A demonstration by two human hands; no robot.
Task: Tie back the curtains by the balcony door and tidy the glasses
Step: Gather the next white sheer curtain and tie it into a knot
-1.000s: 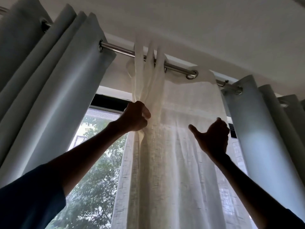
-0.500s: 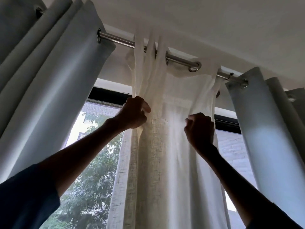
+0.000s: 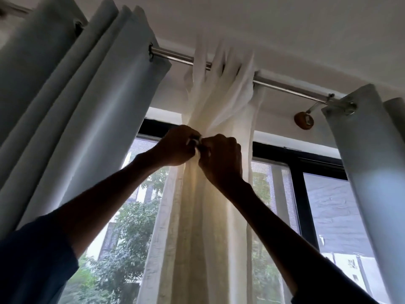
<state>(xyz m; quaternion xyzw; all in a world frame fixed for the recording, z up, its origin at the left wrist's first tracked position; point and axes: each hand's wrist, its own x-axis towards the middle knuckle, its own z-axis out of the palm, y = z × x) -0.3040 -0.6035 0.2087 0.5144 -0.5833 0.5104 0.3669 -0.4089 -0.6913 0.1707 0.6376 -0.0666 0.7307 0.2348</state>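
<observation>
Noting heavy pale blue-grey fabric drape [image 3: 76, 110] hanging at left of window. Noting sheer cream fabric curtain [image 3: 208, 227] hanging bunched at mid-span of silver metal rod [image 3: 285, 87]. Finding left hand [image 3: 175, 148] and right hand [image 3: 221, 160] both curled, gripping the bunch, knuckles touching. Seeing small whitish item [image 3: 194, 141] between them; not identifying it.
</observation>
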